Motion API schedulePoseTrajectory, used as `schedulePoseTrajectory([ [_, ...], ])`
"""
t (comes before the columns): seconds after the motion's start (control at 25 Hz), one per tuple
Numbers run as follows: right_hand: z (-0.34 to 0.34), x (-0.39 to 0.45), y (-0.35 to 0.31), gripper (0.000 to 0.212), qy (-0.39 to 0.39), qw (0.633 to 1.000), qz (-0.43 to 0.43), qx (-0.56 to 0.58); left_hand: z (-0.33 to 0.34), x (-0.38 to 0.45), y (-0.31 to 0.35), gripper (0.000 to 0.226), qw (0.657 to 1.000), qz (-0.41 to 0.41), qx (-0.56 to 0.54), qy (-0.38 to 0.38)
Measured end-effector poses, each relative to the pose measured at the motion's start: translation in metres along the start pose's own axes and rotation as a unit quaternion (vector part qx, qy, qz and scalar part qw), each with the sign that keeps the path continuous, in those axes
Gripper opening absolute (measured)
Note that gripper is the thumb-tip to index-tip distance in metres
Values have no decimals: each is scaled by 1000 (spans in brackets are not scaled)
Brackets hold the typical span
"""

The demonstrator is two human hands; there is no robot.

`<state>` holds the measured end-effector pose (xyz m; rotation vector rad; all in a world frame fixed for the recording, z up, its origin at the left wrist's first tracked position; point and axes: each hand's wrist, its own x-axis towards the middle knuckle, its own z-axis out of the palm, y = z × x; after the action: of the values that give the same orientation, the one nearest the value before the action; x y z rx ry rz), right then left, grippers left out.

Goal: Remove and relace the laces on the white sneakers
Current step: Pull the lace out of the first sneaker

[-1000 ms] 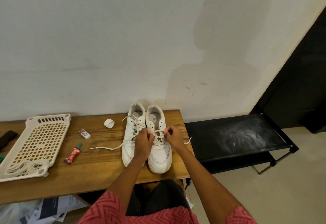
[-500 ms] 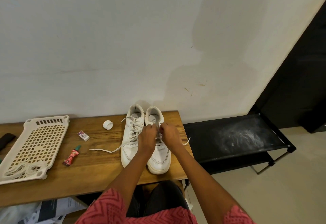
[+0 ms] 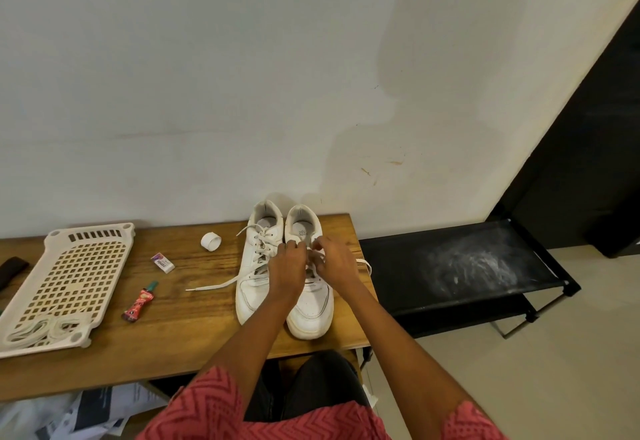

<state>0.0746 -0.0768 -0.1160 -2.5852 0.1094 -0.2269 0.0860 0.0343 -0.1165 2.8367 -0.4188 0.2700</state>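
Observation:
Two white sneakers stand side by side on the wooden table [image 3: 180, 346], toes toward me. The left sneaker [image 3: 254, 287] is laced, and one loose lace end [image 3: 211, 286] trails left across the wood. Over the eyelets of the right sneaker [image 3: 311, 311] my left hand [image 3: 285, 268] and my right hand [image 3: 334, 259] are close together, both pinching its lace [image 3: 363, 263]. One end of that lace hangs off the sneaker's right side. The fingertips hide the eyelets under them.
A white perforated plastic tray [image 3: 69, 277] lies at the left with a bundle of white laces [image 3: 38, 330] on its near edge. A red tube [image 3: 138, 304], a small eraser [image 3: 162, 262] and a white tape ring [image 3: 210, 241] lie between. A black bench [image 3: 460, 266] stands to the right.
Both hands have moved up the right sneaker, from mid-tongue toward the top eyelets, and have come closer together on the lace.

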Motion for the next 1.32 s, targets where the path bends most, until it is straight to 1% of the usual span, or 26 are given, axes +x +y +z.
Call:
schedulePoseTrajectory([
  [0.04,-1,2,-5,21,-21,998,-20,-52,0,2,2,20,1000,1,15,-19],
  [0.08,0,2,-7,20,-28,996,-32,-83,0,3,2,22,999,5,21,-24],
  [0.12,1,2,-8,19,-21,995,-30,-88,0,3,1,23,1000,-1,18,-23],
  [0.16,3,1,-6,15,1,998,-3,-58,0,2,-2,23,1000,-25,3,-18],
  [0.2,4,-2,-2,10,37,998,48,6,0,-1,-6,22,997,-67,-29,-7],
  [0.24,3,-6,3,5,79,987,115,81,-2,-3,-10,22,990,-118,-72,2],
  [0.28,1,-9,8,5,110,966,183,144,-3,-5,-15,21,978,-170,-119,8],
  [0.32,0,-12,14,7,123,949,230,178,-6,-8,-18,21,964,-213,-158,18],
  [0.36,0,-14,18,8,114,945,250,177,-9,-10,-21,20,952,-244,-183,25],
  [0.4,0,-16,18,7,90,952,246,158,-11,-13,-22,20,949,-253,-187,28],
  [0.48,-1,-15,10,10,48,976,183,111,-12,-15,-23,23,968,-202,-145,24],
  [0.6,-6,-7,-8,29,17,999,36,27,-18,-5,-17,31,993,-70,-89,24],
  [0.68,-10,-3,-18,31,0,997,-35,-65,-19,4,-10,30,1000,22,-5,-14],
  [0.72,-10,-1,-21,30,-17,991,-56,-121,-18,7,-7,26,998,46,26,-41],
  [0.76,-9,-1,-21,28,-31,984,-68,-162,-17,8,-6,22,996,52,41,-59],
  [0.8,-8,0,-21,26,-41,980,-68,-180,-15,9,-6,20,995,50,46,-69],
  [0.88,-6,-1,-20,24,-43,981,-60,-179,-10,6,-9,20,996,43,49,-69],
  [0.96,-3,-2,-18,23,-27,986,-51,-157,-11,0,-12,23,998,20,32,-56],
  [1.0,-2,-3,-16,21,-9,990,-28,-135,-11,-2,-15,25,999,-4,15,-45],
  [1.04,-1,-6,-11,18,21,994,11,-106,-11,-4,-20,26,999,-36,-2,-37],
  [1.08,-2,-8,-5,15,53,994,69,-73,-12,-7,-25,27,997,-74,-11,-34],
  [1.16,-6,-15,8,12,99,976,195,-7,-15,-13,-35,28,986,-157,-23,-47],
  [1.2,-8,-17,13,12,105,966,234,10,-15,-16,-38,29,980,-188,-28,-58],
  [1.24,-11,-19,15,11,100,964,248,9,-15,-17,-39,30,976,-207,-27,-61],
  [1.28,-13,-18,14,11,89,967,238,0,-16,-17,-37,31,976,-209,-23,-60],
  [1.32,-14,-16,10,10,74,976,206,-9,-18,-15,-33,33,980,-192,-19,-52],
])
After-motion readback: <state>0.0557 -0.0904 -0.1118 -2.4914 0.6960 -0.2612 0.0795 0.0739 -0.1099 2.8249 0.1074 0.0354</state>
